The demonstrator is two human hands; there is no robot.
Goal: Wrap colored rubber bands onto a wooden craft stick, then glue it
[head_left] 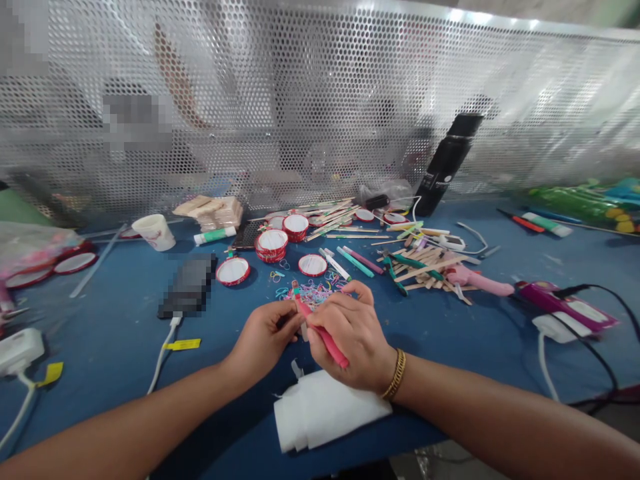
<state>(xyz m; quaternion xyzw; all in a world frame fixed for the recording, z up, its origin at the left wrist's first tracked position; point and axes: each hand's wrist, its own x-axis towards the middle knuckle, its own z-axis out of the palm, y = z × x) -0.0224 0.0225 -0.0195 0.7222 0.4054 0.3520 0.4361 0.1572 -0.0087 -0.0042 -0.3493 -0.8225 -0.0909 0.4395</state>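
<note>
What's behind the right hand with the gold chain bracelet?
Past the right hand, part of a pile of small multicoloured elastic bands shows on the blue tabletop. Whatever the hand covers can't be seen.

Pink pen slanted, upper end seemingly against pale stick; green band near stick's top.

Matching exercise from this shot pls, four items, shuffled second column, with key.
1. Pink pen
2. Bottle
3. Cup
4. Bracelet

A. White, on the left side of the table
B. Gold, worn on an arm
C. In the right hand
D. Black, near the mesh screen

Pairs: 1-C, 2-D, 3-A, 4-B
</note>
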